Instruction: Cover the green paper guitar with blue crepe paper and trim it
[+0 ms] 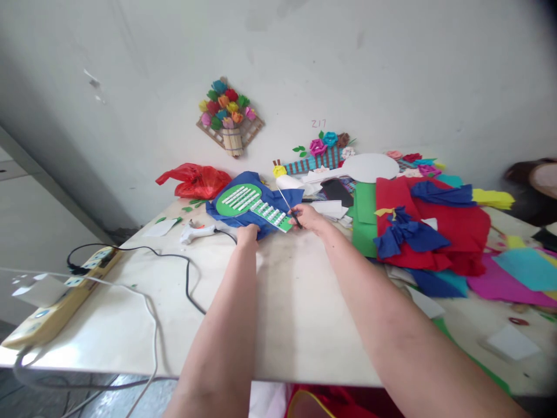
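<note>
Head view: green paddle (252,204) angles from upper-left to lower-right.

Soft daylight, perhaps leftward; blurred, warped edges

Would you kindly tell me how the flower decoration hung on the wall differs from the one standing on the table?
The hung flower decoration is fixed up on the wall, tilted, with a tan slatted backing. The standing flower decoration rests at the table's back edge with a striped base and fewer blooms. Both carry colourful paper flowers.
</note>
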A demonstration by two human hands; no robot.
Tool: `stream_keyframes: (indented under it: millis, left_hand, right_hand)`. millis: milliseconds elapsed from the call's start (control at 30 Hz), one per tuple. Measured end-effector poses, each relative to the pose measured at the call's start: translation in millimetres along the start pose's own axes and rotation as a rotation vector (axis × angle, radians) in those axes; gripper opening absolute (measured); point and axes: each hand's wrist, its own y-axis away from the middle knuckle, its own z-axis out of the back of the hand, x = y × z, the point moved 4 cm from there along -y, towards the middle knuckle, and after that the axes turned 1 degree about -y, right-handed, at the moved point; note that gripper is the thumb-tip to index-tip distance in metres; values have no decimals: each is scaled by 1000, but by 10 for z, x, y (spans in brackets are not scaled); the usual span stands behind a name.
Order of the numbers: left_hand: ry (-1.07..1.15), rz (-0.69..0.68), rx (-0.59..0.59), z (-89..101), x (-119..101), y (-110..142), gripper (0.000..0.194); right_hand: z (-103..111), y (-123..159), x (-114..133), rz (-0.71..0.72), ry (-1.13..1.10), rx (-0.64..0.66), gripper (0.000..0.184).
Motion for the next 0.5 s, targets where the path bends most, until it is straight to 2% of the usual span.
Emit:
stream_keyframes:
  millis: [200,300,500]
  left_hand:
    - [-154,14,-119,-3,-84,119,22]
    - [-168,4,-100,-5,-98,150,16]
    - [-191,40,-37,2,-38,102,20]
  right_hand:
    - [-12,-29,-40,4,-16,10,25]
    - [-24,-20,-29,-3,-35,10,25]
    - [-39,-19,-25,-8,1,-6,24]
